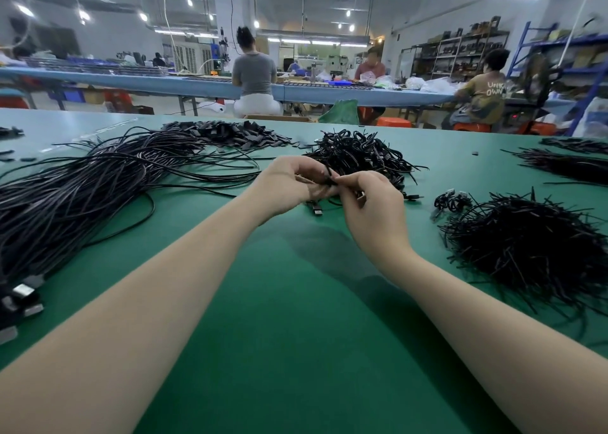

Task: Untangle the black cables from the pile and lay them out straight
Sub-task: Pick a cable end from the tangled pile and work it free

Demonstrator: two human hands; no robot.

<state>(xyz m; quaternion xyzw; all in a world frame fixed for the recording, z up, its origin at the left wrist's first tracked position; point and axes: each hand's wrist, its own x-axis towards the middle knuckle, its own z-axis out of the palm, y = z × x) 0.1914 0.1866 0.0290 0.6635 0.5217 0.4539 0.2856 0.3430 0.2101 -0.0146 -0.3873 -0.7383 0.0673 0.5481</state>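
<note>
A pile of coiled black cables (362,152) lies on the green table (296,302), just beyond my hands. My left hand (289,183) and my right hand (371,210) meet in front of it and together pinch one bundled black cable (330,179) by its tie. A USB plug (316,210) of that cable hangs below my hands onto the table. To the left a long sheaf of straightened black cables (75,190) lies spread out, plug ends (23,297) toward me.
A heap of short black ties (533,246) sits at the right, with two small coiled cables (452,201) beside it. Black flat pieces (230,131) lie at the back left, more black bundles (566,164) at the far right. Several people sit at a blue bench (184,85) beyond.
</note>
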